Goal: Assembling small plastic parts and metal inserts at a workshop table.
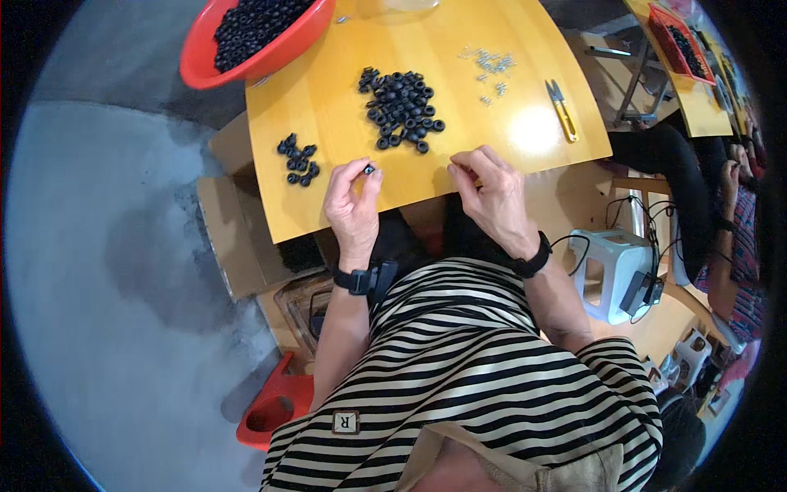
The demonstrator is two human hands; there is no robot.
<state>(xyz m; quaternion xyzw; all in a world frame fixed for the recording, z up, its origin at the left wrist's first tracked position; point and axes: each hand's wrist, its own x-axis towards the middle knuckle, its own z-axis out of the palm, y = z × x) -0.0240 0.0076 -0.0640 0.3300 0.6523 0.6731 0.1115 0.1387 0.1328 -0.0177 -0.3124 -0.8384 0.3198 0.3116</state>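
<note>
Between the thumb and forefinger of my left hand (pixel 352 209) is a small black ring-shaped part (pixel 369 169), held over the table's near edge. A short way to its right, my right hand (pixel 496 197) is closed in a pinch; whatever its fingertips hold, if anything, is too small to make out. Beyond my hands lies a pile of similar black parts (pixel 400 108), round and with holes. A smaller group of black parts (pixel 298 161) sits left of my left hand. Small silvery metal pieces (pixel 492 64) are scattered farther off to the right.
Yellow-handled thread snips (pixel 562 111) lie near the right edge of the yellow table (pixel 328 98). A red basin (pixel 201 57) full of black parts stands at the far left corner. Cardboard (pixel 234 238) is below left, a white stool (pixel 611 275) below right. Another person's arm (pixel 723 246) shows at right.
</note>
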